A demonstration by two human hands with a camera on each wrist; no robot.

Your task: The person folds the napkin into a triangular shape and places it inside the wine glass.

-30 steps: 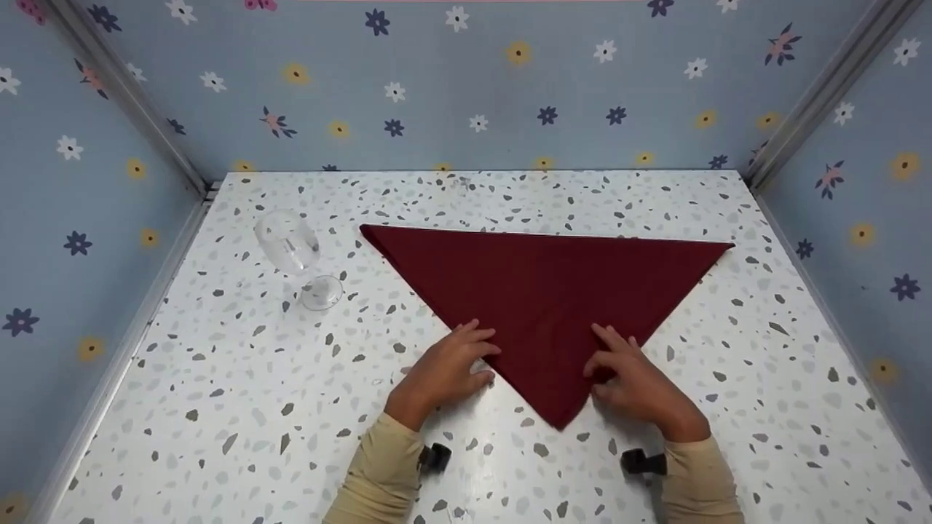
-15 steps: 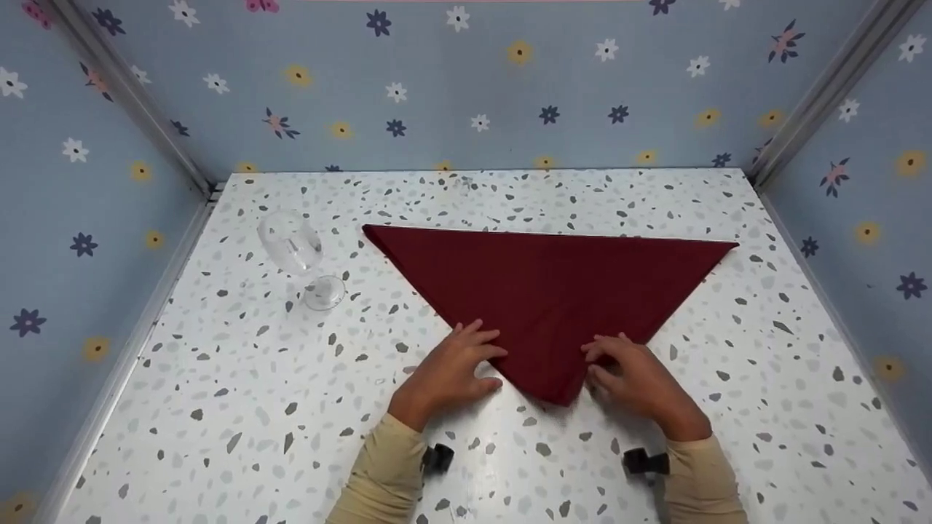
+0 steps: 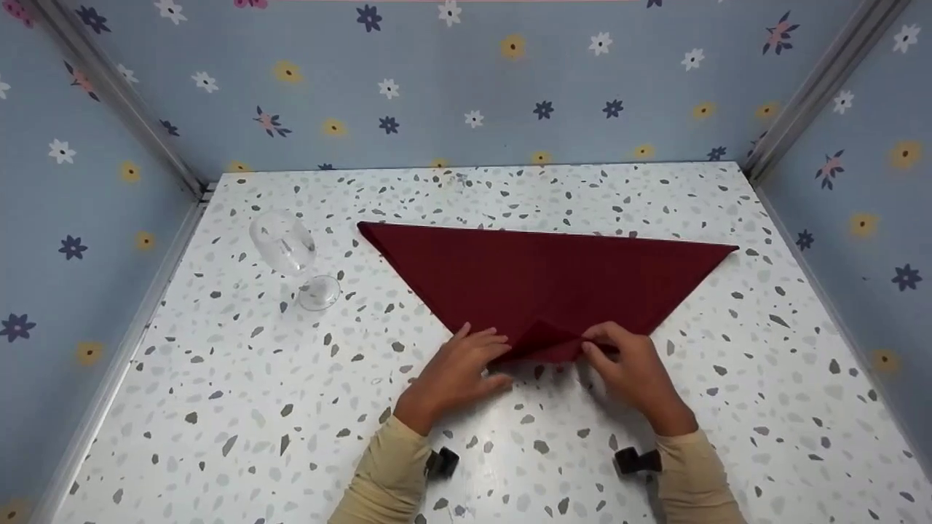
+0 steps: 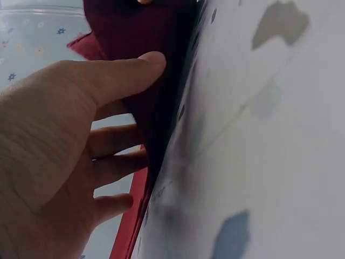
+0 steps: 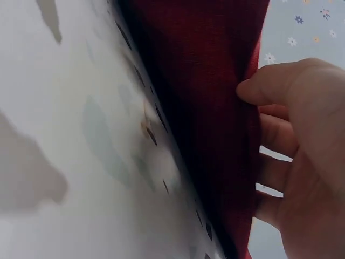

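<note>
A dark red cloth napkin (image 3: 510, 280) lies as a wide triangle on the speckled table, long edge at the far side. Its near corner is turned up and folded back into a small flap (image 3: 550, 346) between the two hands. My left hand (image 3: 462, 375) rests its outstretched fingers on the napkin's left slanting edge, thumb apart from them. In the left wrist view the thumb (image 4: 153, 65) overlaps the raised cloth. My right hand (image 3: 630, 367) pinches the right end of the fold; in the right wrist view its thumb (image 5: 253, 91) presses on the cloth with the fingers behind.
A clear stemmed glass (image 3: 319, 292) stands on the left of the white speckled table (image 3: 218, 437). Flowered blue panels (image 3: 466, 80) wall in the back and both sides. Each sleeve's wrist carries a small black camera mount (image 3: 443, 463).
The napkin's near corner has gone from pointing toward me to folded up and away. My right hand has closed into a pinch on it; the left has shifted slightly right.
</note>
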